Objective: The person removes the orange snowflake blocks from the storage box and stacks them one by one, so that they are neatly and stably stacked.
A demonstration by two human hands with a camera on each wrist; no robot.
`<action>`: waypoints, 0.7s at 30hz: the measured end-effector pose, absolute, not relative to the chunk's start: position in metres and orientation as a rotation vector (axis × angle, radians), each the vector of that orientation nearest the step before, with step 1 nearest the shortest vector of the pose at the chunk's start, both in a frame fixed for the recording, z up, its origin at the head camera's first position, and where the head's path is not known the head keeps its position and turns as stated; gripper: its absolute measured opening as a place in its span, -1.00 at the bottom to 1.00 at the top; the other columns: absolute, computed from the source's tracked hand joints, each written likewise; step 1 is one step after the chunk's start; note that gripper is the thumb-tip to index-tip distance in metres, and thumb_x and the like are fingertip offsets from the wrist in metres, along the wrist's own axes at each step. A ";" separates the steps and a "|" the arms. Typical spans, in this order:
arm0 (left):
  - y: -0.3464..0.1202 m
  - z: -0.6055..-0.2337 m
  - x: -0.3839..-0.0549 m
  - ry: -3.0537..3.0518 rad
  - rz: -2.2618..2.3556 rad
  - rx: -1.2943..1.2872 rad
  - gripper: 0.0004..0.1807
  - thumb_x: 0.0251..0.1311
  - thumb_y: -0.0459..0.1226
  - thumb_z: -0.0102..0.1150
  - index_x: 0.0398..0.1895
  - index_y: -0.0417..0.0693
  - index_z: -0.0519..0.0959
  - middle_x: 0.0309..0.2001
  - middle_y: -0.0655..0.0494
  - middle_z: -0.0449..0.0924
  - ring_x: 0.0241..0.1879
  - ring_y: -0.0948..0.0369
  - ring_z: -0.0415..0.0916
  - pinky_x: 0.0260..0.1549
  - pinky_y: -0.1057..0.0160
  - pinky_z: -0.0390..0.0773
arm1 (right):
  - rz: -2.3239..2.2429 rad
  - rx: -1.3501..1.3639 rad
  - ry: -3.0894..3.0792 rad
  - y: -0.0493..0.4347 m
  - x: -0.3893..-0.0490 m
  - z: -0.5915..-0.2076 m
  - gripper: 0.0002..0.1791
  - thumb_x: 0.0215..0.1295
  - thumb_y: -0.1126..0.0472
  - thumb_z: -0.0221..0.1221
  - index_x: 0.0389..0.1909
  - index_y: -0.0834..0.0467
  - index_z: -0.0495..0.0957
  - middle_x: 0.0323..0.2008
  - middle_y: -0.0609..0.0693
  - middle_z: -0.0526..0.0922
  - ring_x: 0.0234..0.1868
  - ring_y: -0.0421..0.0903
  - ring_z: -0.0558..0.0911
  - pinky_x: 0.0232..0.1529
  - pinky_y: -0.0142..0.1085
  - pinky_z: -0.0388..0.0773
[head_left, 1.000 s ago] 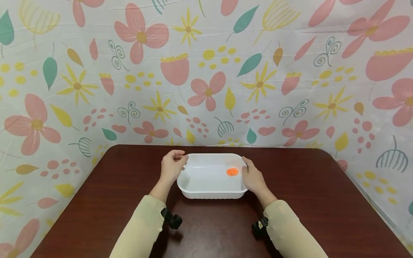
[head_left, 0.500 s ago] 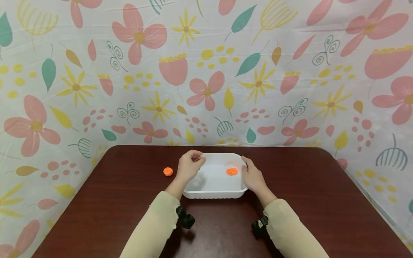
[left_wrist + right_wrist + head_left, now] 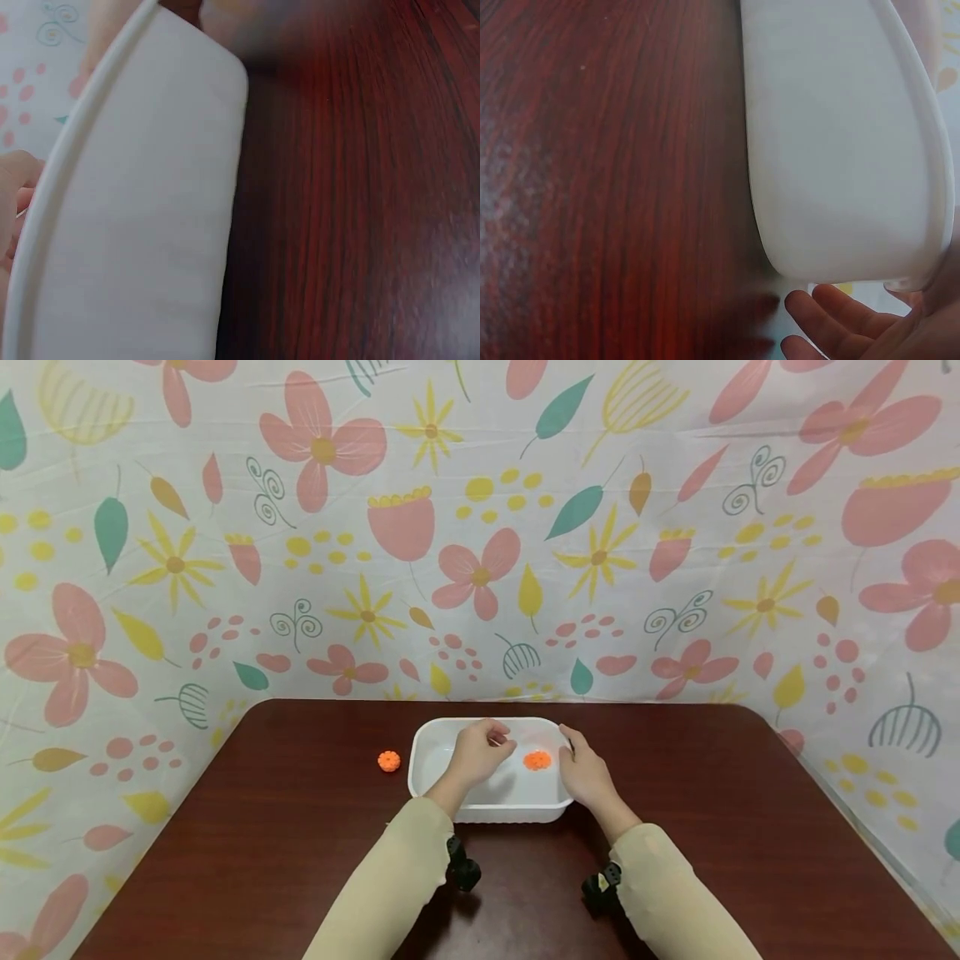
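Observation:
A white rectangular tray (image 3: 513, 814) stands on the dark wooden table. Inside it, towards the right end, lies a small flat cluster of orange pieces (image 3: 537, 761). My left hand (image 3: 478, 756) hovers over the middle of the tray, thumb and fingertips bent towards each other; whether something small is between them I cannot tell. My right hand (image 3: 588, 774) grips the tray's right end, thumb over the rim; in the right wrist view its fingers (image 3: 817, 319) are against the outside end. An orange flower-shaped piece (image 3: 389, 762) sits on the table left of the tray.
A floral cloth (image 3: 480, 527) hangs behind the table (image 3: 285, 793). Each sleeved wrist carries a black camera (image 3: 462, 864). The tray's tall side wall (image 3: 142, 187) fills much of the left wrist view.
My left hand has moved right, from the tray's left edge to over its middle, uncovering the orange piece on the table. My right hand stays at the tray's right end.

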State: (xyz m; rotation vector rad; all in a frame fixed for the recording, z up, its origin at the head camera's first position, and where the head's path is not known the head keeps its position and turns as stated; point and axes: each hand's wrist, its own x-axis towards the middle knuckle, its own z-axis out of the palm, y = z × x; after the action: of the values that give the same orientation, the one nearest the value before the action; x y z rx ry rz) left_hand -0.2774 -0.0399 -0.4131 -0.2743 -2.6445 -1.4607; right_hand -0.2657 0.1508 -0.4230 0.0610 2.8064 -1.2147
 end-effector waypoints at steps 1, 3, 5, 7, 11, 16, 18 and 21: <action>-0.037 -0.414 -0.279 -2.654 -1.445 -0.290 -0.76 0.12 -0.26 0.27 -0.18 -0.20 0.60 -0.34 0.03 0.66 -0.35 0.21 0.54 -0.31 0.34 0.53 | -1.212 0.059 2.810 0.151 -0.266 -0.423 -0.46 0.49 0.10 -0.30 0.46 0.02 0.02 0.41 0.18 0.18 0.37 0.21 0.23 0.31 0.14 0.22; -0.031 -0.415 -0.281 -2.678 -1.420 -0.305 -0.77 0.11 -0.26 0.27 -0.19 -0.19 0.60 -0.35 0.03 0.66 -0.37 0.22 0.54 -0.34 0.36 0.52 | -1.202 0.049 2.817 0.152 -0.265 -0.423 -0.46 0.49 0.10 -0.30 0.46 0.02 0.02 0.41 0.18 0.19 0.37 0.22 0.23 0.31 0.14 0.22; -0.025 -0.415 -0.282 -2.701 -1.423 -0.316 -0.78 0.11 -0.27 0.28 -0.20 -0.18 0.60 -0.35 0.03 0.65 -0.38 0.23 0.54 -0.36 0.36 0.52 | -1.190 0.032 2.826 0.152 -0.265 -0.422 -0.46 0.49 0.10 -0.31 0.46 0.03 0.02 0.40 0.19 0.20 0.36 0.23 0.25 0.30 0.14 0.23; -0.019 -0.415 -0.284 -2.728 -1.429 -0.328 -0.78 0.10 -0.28 0.28 -0.20 -0.20 0.60 -0.34 0.02 0.65 -0.37 0.21 0.55 -0.36 0.36 0.53 | -1.183 0.025 2.834 0.153 -0.265 -0.422 -0.46 0.49 0.09 -0.30 0.45 0.03 0.03 0.39 0.19 0.21 0.35 0.24 0.26 0.29 0.14 0.24; -0.006 -0.417 -0.291 -2.816 -1.392 -0.369 -0.78 0.14 -0.29 0.26 -0.17 -0.19 0.61 -0.29 0.04 0.63 -0.31 0.22 0.54 -0.33 0.37 0.53 | -1.168 0.019 2.866 0.154 -0.266 -0.422 -0.46 0.48 0.09 -0.30 0.45 0.03 0.05 0.37 0.20 0.25 0.32 0.24 0.30 0.26 0.13 0.29; 0.004 -0.424 -0.296 -2.913 -1.313 -0.413 -0.81 0.13 -0.35 0.24 -0.17 -0.17 0.63 -0.24 0.03 0.62 -0.23 0.21 0.52 -0.23 0.33 0.54 | -1.152 -0.010 2.891 0.153 -0.265 -0.425 -0.47 0.47 0.10 -0.29 0.43 0.04 0.08 0.35 0.21 0.28 0.27 0.24 0.37 0.20 0.11 0.35; 0.005 -0.427 -0.296 -2.934 -1.289 -0.412 -0.81 0.10 -0.39 0.24 -0.18 -0.17 0.64 -0.22 0.02 0.63 -0.20 0.19 0.53 -0.18 0.31 0.54 | -1.154 -0.025 2.899 0.152 -0.265 -0.425 -0.47 0.47 0.11 -0.28 0.43 0.05 0.10 0.34 0.21 0.30 0.26 0.24 0.39 0.19 0.10 0.37; 0.006 -0.429 -0.297 -2.948 -1.232 -0.451 -0.79 0.07 -0.41 0.23 -0.18 -0.17 0.64 -0.19 0.03 0.64 -0.15 0.18 0.55 -0.12 0.30 0.54 | -1.162 -0.026 2.922 0.151 -0.265 -0.425 -0.48 0.47 0.10 -0.26 0.42 0.05 0.12 0.33 0.21 0.32 0.24 0.23 0.41 0.19 0.09 0.37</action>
State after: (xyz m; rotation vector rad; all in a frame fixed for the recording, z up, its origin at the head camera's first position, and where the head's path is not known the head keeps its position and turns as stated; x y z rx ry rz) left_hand -0.2968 0.0057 -0.4295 -0.4511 -2.9482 -1.2323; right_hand -0.2653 0.1515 -0.4249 -0.0265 2.9223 -1.1618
